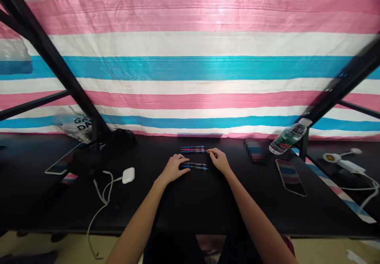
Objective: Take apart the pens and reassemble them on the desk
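Two short rows of pens lie crosswise on the black table. The far row of pens (192, 149) has blue and red barrels, side by side. Nearer to me, dark and blue pens (196, 166) form the second row. My left hand (174, 169) is closed around the left ends of this near row, thumb on the near side and fingers on the far side. My right hand (219, 160) rests by the right ends of the far row, its fingers curled together with the fingertips at the pen ends. Whether it grips anything is hidden.
To the left are a white earphone case (128, 175), a white cable (109, 192) and a phone (61, 165). A water bottle (289, 138) leans at the right, with another phone (290, 177) before it. Black frame posts (84, 101) and a striped sheet (190, 70) stand behind.
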